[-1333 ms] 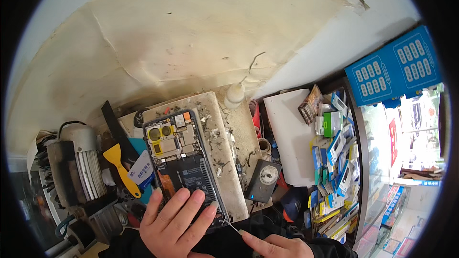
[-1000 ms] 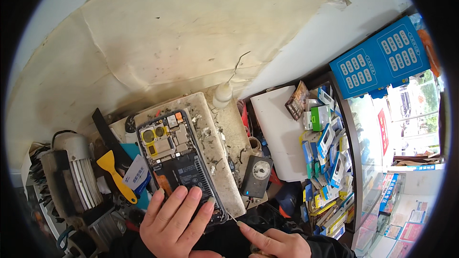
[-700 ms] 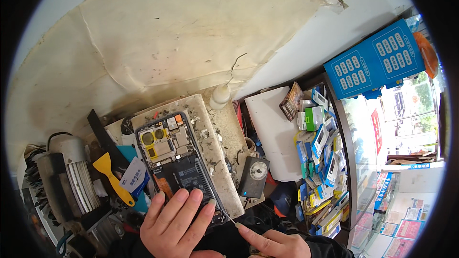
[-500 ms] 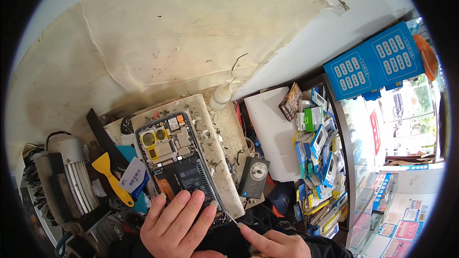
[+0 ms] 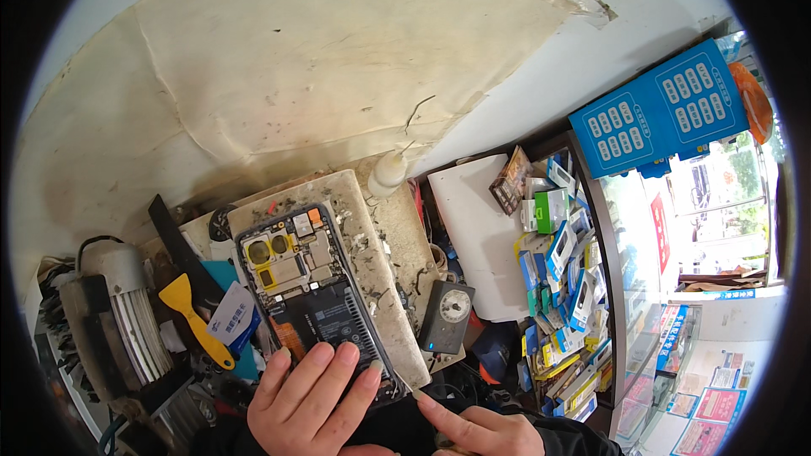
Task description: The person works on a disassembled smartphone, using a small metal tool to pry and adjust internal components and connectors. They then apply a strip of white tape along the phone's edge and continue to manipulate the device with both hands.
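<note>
The surface [image 5: 397,314] is a pale, worn slab. On it lies the opened phone [image 5: 308,283], insides up, its long axis running from about 11 o'clock at the upper end to 5 o'clock at the lower end. The left hand [image 5: 300,409] is the nearer, laid on the phone: its fingers [image 5: 314,365] are spread apart, pointing roughly toward 12 over the lower part of the battery [image 5: 325,321], closed around nothing. The right hand [image 5: 486,432] sits off the phone's 5 o'clock corner, so the phone's body lies toward 10 from that grip. This grip is curled, seemingly clamped on a thin tool, with one finger extended toward the corner. From the phone, the yellow scraper [image 5: 196,321] lies at 9 and the dial box [image 5: 438,333] at 3. Smallest, the tool [image 5: 413,389] shows only as a pale sliver there; I cannot tell whether it touches the phone.
</note>
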`<action>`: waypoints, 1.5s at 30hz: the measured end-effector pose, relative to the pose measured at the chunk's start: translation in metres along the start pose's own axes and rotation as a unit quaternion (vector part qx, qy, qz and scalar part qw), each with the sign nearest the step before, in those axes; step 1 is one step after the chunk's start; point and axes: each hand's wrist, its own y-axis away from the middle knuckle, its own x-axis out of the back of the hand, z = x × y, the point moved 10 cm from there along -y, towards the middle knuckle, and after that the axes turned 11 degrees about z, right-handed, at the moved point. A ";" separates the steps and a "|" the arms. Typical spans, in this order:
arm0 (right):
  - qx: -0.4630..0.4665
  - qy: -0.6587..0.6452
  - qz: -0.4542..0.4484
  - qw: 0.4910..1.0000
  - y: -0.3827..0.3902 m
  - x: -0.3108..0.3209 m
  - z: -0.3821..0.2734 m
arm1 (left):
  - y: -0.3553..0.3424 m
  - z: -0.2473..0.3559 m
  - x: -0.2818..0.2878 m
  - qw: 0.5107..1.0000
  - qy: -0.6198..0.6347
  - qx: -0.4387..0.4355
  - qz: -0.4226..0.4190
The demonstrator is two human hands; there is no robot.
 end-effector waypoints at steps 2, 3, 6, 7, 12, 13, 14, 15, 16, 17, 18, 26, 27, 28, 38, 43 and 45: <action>-0.008 0.005 -0.005 1.000 -0.001 -0.001 0.000 | 0.000 0.000 0.000 1.000 0.001 0.000 0.003; -0.006 0.007 -0.002 1.000 -0.002 0.000 0.000 | 0.000 0.000 0.000 1.000 0.002 0.001 0.004; 0.001 0.012 0.007 1.000 -0.005 0.000 -0.003 | -0.001 0.000 0.001 1.000 0.005 0.002 0.007; 0.003 0.012 0.010 1.000 -0.007 -0.001 -0.004 | -0.001 0.000 0.001 1.000 0.007 0.005 0.007; 0.001 0.017 0.012 1.000 -0.010 -0.001 -0.005 | -0.001 -0.001 0.001 1.000 0.011 0.009 0.005; -0.001 0.018 0.011 1.000 -0.011 -0.001 -0.005 | -0.001 -0.001 0.001 1.000 0.011 0.009 0.007; -0.003 0.019 0.010 1.000 -0.011 -0.001 -0.005 | -0.001 -0.001 0.002 1.000 0.012 0.009 0.008; -0.002 0.018 0.011 1.000 -0.012 -0.001 -0.006 | -0.001 -0.002 0.002 1.000 0.012 0.009 0.010; -0.001 0.017 0.012 1.000 -0.013 -0.001 -0.006 | -0.001 -0.002 0.002 1.000 0.012 0.009 0.010; 0.000 0.015 0.012 1.000 -0.013 -0.001 -0.006 | -0.001 -0.002 0.002 1.000 0.012 0.009 0.010; 0.000 0.014 0.011 1.000 -0.014 -0.001 -0.006 | -0.001 -0.002 0.002 1.000 0.012 0.008 0.010; 0.021 0.004 0.011 1.000 -0.023 0.000 -0.010 | 0.000 -0.002 0.002 1.000 0.010 0.008 0.019; 0.021 0.003 0.009 1.000 -0.024 0.000 -0.010 | 0.000 -0.002 0.002 1.000 0.009 0.008 0.019; 0.021 0.002 0.008 1.000 -0.025 0.000 -0.010 | 0.000 -0.003 0.002 1.000 0.011 0.010 0.022; 0.012 0.006 0.012 1.000 -0.033 0.000 -0.010 | -0.001 -0.003 0.002 0.999 0.016 0.019 0.028; 0.013 0.007 0.012 1.000 -0.034 0.000 -0.009 | -0.001 -0.003 0.002 0.999 0.011 0.013 0.035; 0.022 0.005 0.013 1.000 -0.036 0.000 -0.009 | 0.000 -0.003 0.002 0.999 0.012 0.012 0.035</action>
